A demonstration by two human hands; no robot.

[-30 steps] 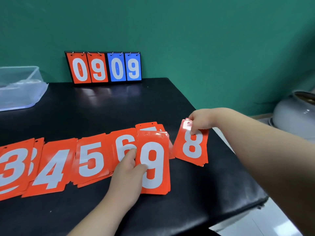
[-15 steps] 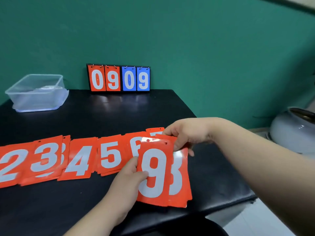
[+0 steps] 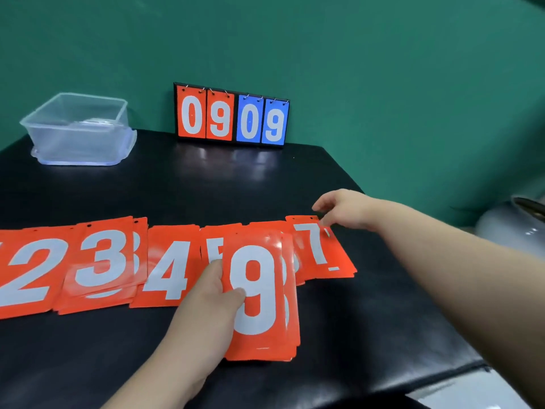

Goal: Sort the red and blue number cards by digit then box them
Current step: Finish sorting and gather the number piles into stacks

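Red number cards lie in a row on the black table (image 3: pixel 206 178): 2 (image 3: pixel 29 270), 3 (image 3: pixel 103 261), 4 (image 3: pixel 168 270), a partly covered 5 (image 3: pixel 212 243) and 7 (image 3: pixel 318 249). My left hand (image 3: pixel 206 308) grips a stack of red cards (image 3: pixel 259 293), thumb on the top 9, with 8 cards peeking out beneath on the right. The stack hides the cards behind it. My right hand (image 3: pixel 345 211) reaches over the top right corner of the 7 pile, its thumb touching the card edge and its fingers spread.
A clear plastic box (image 3: pixel 79 128) stands at the back left of the table. A flip scoreboard (image 3: pixel 233 116) showing red 09 and blue 09 leans against the green wall. A grey pot (image 3: pixel 507 228) sits beyond the table's right edge.
My right hand slid the 8 cards under the 9 stack, let go, and moved back right to the 7 pile. The left hand kept its grip on the stack.
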